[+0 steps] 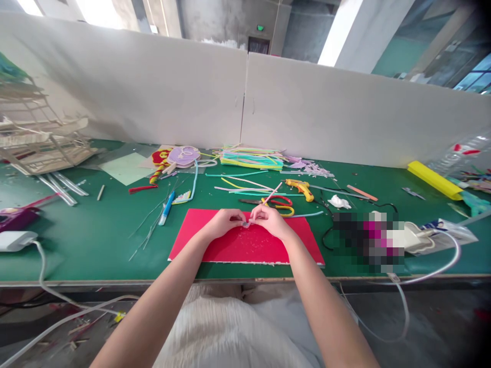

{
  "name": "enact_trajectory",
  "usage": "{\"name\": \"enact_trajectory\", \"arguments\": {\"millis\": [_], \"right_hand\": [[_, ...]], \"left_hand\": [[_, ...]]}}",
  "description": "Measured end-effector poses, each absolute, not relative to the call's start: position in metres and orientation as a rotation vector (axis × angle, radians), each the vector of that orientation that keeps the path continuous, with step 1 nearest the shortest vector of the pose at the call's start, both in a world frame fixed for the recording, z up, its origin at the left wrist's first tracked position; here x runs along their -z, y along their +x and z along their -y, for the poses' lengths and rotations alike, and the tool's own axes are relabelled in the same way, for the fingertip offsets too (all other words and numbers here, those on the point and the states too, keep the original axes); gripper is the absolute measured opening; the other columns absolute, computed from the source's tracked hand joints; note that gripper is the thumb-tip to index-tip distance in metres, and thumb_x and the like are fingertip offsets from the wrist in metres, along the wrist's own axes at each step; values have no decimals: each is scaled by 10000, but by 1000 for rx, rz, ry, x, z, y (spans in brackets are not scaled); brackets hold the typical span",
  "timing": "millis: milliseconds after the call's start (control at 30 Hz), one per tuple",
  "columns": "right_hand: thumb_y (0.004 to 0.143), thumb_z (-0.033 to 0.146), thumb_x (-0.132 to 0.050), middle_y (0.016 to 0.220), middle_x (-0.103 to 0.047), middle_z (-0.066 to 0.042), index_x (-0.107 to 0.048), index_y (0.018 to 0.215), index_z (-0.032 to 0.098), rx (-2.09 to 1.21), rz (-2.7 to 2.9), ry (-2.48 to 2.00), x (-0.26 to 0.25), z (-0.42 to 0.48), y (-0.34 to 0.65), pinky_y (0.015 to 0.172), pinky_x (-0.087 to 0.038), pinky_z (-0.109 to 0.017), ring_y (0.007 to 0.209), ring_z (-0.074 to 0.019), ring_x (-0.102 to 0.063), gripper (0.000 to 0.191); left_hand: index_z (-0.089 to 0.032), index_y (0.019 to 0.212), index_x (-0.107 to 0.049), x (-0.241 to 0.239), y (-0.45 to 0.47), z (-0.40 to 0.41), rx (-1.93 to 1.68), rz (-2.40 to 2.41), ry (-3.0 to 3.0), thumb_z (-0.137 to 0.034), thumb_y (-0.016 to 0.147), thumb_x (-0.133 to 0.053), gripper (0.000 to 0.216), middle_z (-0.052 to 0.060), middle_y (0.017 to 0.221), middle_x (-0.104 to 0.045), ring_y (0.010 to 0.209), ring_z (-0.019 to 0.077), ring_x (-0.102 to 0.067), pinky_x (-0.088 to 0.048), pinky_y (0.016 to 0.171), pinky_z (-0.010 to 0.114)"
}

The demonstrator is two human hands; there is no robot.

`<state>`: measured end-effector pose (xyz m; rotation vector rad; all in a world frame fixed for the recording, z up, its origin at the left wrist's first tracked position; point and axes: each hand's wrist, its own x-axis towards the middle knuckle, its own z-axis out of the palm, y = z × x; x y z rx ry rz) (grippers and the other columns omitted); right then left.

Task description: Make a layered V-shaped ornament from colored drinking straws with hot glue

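White partition (pixel 153 92), green table (pixel 115 220), red board (pixel 249 250), my left hand (pixel 224 223) and right hand (pixel 270 219), one small pale piece (pixel 246 224) between them.
From my remote seat I see the partition standing behind the table and the red board lying near its front edge. My hands meet over the board, fingers curled, thumb and forefinger of each drawn together. Beyond them lies a bundle of pastel stems (pixel 251 160); nearer are a yellow glue gun (pixel 301 189) and, just past my right hand, scissors (pixel 283 206) with red and yellow handles. A blue pen-like tool (pixel 166 207) rests left of the board. A thin pink stem (pixel 273 192) slants up at my right fingers; I cannot tell whether they grip it. Smallest is the pale piece, pinched by both hands' fingertips over the board's middle; whether it touches the board I cannot tell.
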<state>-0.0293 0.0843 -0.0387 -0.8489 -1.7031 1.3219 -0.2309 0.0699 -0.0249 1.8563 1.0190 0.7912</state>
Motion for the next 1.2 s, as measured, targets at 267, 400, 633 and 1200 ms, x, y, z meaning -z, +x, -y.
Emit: {"name": "enact_trajectory", "arguments": {"millis": [267,400,633,1200], "right_hand": [[666,371,-726,775,-584,17,-538,720,194,-1352,1717,-868,39,-84,-29,799,-503,-346,754,-137,-613,264],[666,368,-726,770,-583,16,-533,725,193,-1365,1712,-877,38,-82,-30,784,-500,-326,758,-143,-617,267],[661,369,-727,761,-568,27,-523,714,191,-1388,1724,-871,36,-81,-30,766,-510,-323,748,-134,-614,276],[660,400,-729,752,-547,9,-507,688,204,-1180,1565,-854,32,-85,-32,758,-502,-331,730,-144,-571,297]], "left_hand": [[-168,768,-635,26,-231,-70,-794,-1020,1865,-295,775,-580,139,36,799,-703,782,183,-649,-490,745,283],[-169,773,-636,26,-231,-70,-786,-1009,1871,-273,779,-575,121,34,804,-710,786,179,-651,-488,753,278],[-170,779,-642,21,-230,-68,-777,-1014,1888,-260,784,-565,119,32,796,-715,778,182,-651,-486,750,277],[-166,957,-631,24,-229,-70,-863,-1101,1877,-422,868,-449,326,57,918,-698,880,204,-623,-457,826,300]]}}
